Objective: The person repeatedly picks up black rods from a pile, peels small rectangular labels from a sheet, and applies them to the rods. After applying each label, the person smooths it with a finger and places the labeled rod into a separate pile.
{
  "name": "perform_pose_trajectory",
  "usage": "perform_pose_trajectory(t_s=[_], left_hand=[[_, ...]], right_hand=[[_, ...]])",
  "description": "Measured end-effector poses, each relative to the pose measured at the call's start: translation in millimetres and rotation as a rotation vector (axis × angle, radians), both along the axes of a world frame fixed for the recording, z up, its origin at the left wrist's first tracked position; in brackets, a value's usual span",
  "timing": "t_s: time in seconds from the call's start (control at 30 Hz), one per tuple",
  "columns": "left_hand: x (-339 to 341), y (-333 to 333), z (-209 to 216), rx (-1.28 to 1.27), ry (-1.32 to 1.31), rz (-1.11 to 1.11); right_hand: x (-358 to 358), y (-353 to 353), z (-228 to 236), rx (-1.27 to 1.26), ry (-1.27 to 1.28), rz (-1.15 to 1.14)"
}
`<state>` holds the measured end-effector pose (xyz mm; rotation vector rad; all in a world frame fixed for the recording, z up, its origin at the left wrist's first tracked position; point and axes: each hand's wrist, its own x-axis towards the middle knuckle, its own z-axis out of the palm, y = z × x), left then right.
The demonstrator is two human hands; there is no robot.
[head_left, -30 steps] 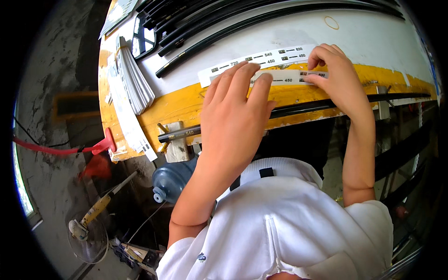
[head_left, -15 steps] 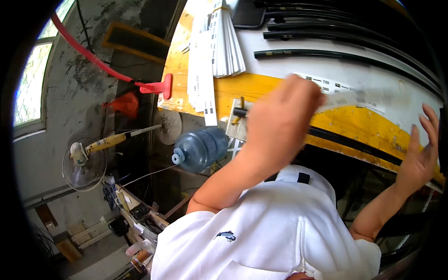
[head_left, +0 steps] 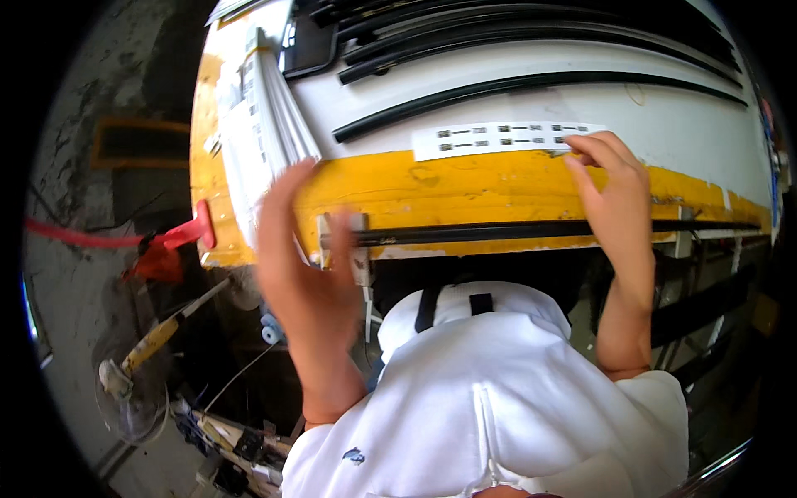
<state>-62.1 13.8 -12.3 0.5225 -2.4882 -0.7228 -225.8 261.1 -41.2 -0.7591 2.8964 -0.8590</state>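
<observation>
The white label strip (head_left: 481, 141) lies flat beyond the black rod (head_left: 481, 232), well apart from and to the right of my left hand (head_left: 303, 257). My right hand (head_left: 618, 187) is at the strip's right end, thumb and index finger slightly apart; I cannot tell whether they touch it. My left hand is blurred, thumb and fingers spread. The strip's long axis runs left to right, roughly parallel to the rod, its left end pointing toward the strip stack (head_left: 282, 112).
</observation>
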Motion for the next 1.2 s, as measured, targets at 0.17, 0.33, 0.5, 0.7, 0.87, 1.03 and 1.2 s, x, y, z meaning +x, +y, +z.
perform_pose_trajectory(t_s=[0.17,0.33,0.5,0.7,0.87,1.03,1.2], left_hand=[[-38.1,58.0,-5.2,-0.071,-0.188,-0.551],[-60.3,70.9,-28.8,-0.207,-0.29,-0.504],[-64.0,71.2,-33.7,-0.24,-0.326,-0.489],[-67.3,73.0,-31.0,-0.243,-0.355,-0.486],[-68.1,71.5,-30.6,-0.231,-0.354,-0.492],[-68.5,71.3,-30.8,-0.227,-0.336,-0.493],[-68.9,73.7,-29.4,-0.245,-0.341,-0.485]], right_hand=[[-1.5,-9.7,-7.4,-0.006,-0.022,-0.039],[0.1,-23.0,-16.5,0.061,0.128,-0.002],[1.1,-31.7,-21.5,0.054,0.134,-0.028],[1.1,-30.0,-21.0,0.042,0.099,-0.046],[-2.6,-29.6,-16.9,-0.034,-0.08,-0.119],[-2.4,-31.1,-20.1,0.002,-0.023,-0.098],[0.3,-29.7,-19.8,0.033,0.081,-0.039]])
